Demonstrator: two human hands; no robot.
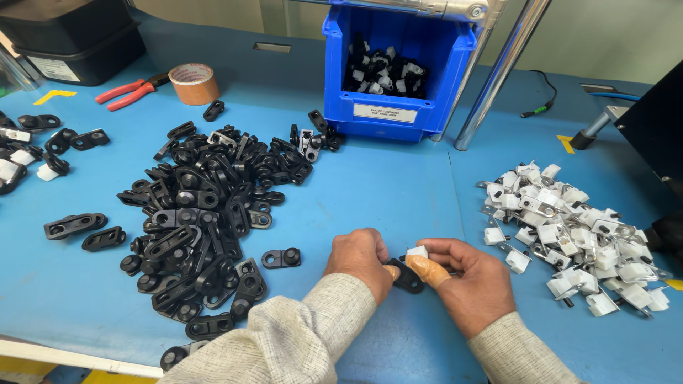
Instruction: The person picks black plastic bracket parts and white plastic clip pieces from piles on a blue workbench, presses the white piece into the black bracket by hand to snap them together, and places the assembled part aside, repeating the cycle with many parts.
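Near the front of the blue table, my left hand (359, 259) and my right hand (466, 277) meet over one black plastic bracket (407, 277). Both hands grip it between thumb and fingers. A small white clip (417, 252) sits on top of the bracket under my right fingertips. My right thumb wears a tan finger cot. A big heap of black brackets (206, 206) lies to the left of my hands. A heap of white clips with metal parts (569, 227) lies to the right.
A blue bin (398, 107) holding assembled black and white parts stands at the back centre. Red pliers (131, 91) and a roll of tape (193, 83) lie back left. Dark trays (71, 43) occupy the far left corner. Metal posts (498, 71) rise beside the bin.
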